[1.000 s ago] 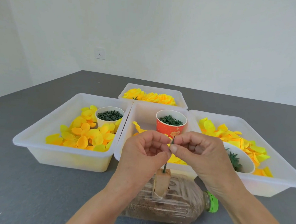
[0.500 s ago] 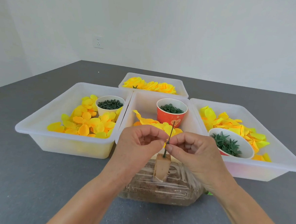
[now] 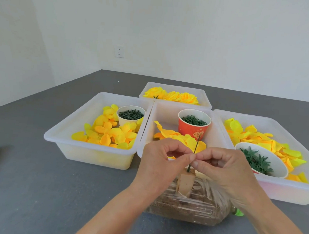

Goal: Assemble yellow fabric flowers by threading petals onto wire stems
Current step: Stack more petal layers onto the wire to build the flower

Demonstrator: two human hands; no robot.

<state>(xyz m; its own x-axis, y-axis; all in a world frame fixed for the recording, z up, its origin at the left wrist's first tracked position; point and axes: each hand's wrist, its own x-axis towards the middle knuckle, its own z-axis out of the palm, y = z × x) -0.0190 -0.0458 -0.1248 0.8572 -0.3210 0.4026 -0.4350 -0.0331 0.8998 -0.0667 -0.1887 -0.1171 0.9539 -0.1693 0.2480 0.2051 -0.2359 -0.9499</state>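
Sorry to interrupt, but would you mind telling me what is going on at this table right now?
A person is assembling fabric flowers. Both the left hand and the right hand pinch a thin green wire stem, which stands upright in a small brown block on a plastic bottle lying on its side. No petal is on the stem yet. White bins of yellow petals and cups of green parts sit just behind.

Since one second ago, the left hand (image 3: 159, 160) and right hand (image 3: 225, 169) have closed until their fingertips meet at the wire stem (image 3: 195, 150). More of the stem tip now stands exposed above the fingers (image 3: 190, 158). The bowl of green leaves (image 3: 261, 161) is now uncovered beside the right hand.
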